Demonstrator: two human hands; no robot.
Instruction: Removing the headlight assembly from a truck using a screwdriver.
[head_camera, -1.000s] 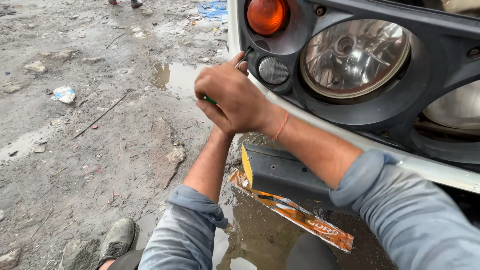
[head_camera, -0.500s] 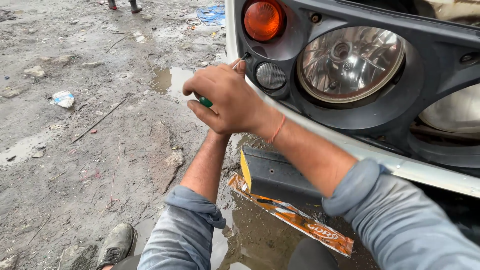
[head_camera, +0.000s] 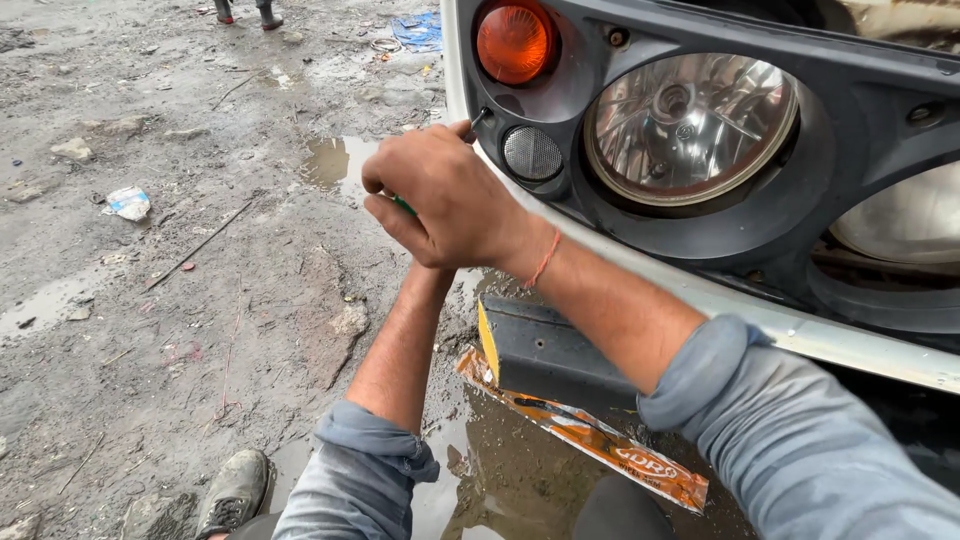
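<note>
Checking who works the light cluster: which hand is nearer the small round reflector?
Right. The right hand grips a screwdriver just left of the small round reflector; the left hand is hidden beneath it, only its forearm showing below.

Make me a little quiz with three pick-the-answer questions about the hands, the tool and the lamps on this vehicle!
1. Where does the screwdriver tip point?
A. into the lamp housing beside the orange lamp
B. at the puddle
C. at the shoe

2. How many small round grey reflectors sit under the orange lamp?
A. three
B. one
C. none

3. What is the right hand doing?
A. lying flat and open
B. resting on the mud
C. closed around the tool's green handle

Answers: 1 A, the dark shaft meets the housing just below the orange lamp. 2 B, only one shows there. 3 C, the fingers are curled shut over the green handle; the left hand is hidden behind it.
</note>
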